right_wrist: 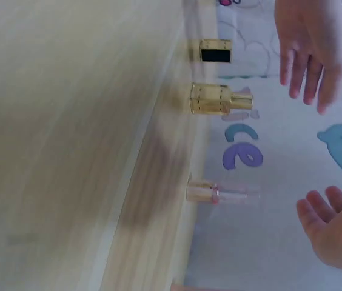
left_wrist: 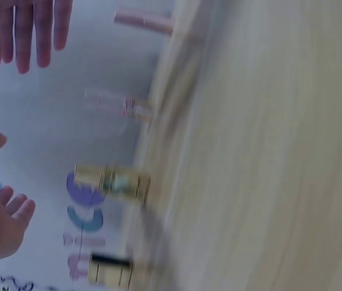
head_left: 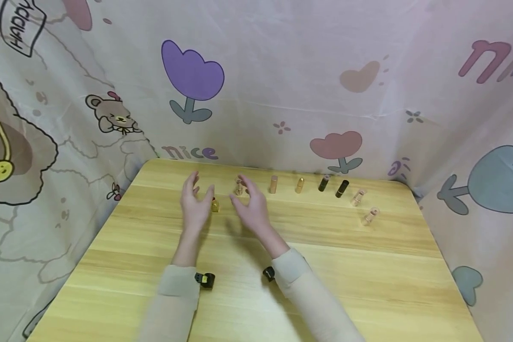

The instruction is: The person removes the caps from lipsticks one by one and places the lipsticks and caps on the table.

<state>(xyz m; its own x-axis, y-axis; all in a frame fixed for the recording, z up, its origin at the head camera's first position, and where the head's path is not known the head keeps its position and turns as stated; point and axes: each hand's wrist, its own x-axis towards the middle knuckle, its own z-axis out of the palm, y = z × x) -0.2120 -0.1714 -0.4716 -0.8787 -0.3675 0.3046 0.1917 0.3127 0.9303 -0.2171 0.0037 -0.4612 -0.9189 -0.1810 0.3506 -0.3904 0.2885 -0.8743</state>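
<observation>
Both hands hover above the back of the table with fingers loosely bent and nothing held. My left hand is beside a gold lipstick tube, which stands upright. A short gold and black piece stands beyond it in the left wrist view; the left hand hides it from the head view. My right hand is right of the gold tube, just in front of a clear-capped pink lipstick tube. In the right wrist view, the gold tube stands between the short piece and the clear-capped tube.
Further right stand a rose tube, another gold tube, two black tubes and two clear-capped pink tubes, in a curved row. Printed cloth hangs behind and beside the wooden table.
</observation>
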